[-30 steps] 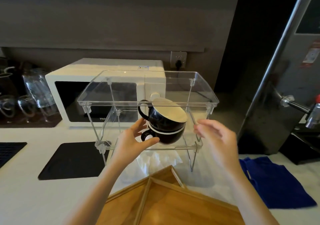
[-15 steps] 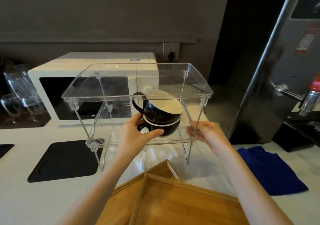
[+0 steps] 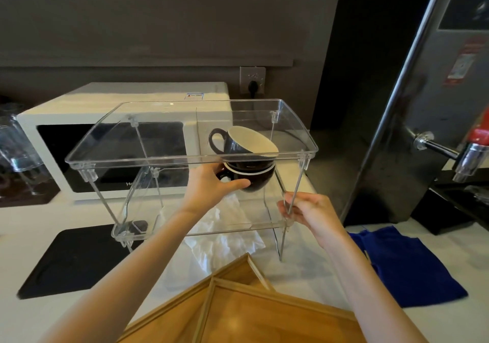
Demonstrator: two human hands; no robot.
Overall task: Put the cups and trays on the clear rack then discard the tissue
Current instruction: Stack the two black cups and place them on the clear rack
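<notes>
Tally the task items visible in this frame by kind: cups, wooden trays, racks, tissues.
Dark cups: 2, stacked, left hand holding the lower one
Wooden trays: 2
Clear rack: 1, right hand on its leg
Tissue: 1
Total: 6

Your left hand (image 3: 211, 186) hides the lower cup's (image 3: 254, 177) handle side; the wooden trays (image 3: 238, 311) run off the bottom edge.
</notes>
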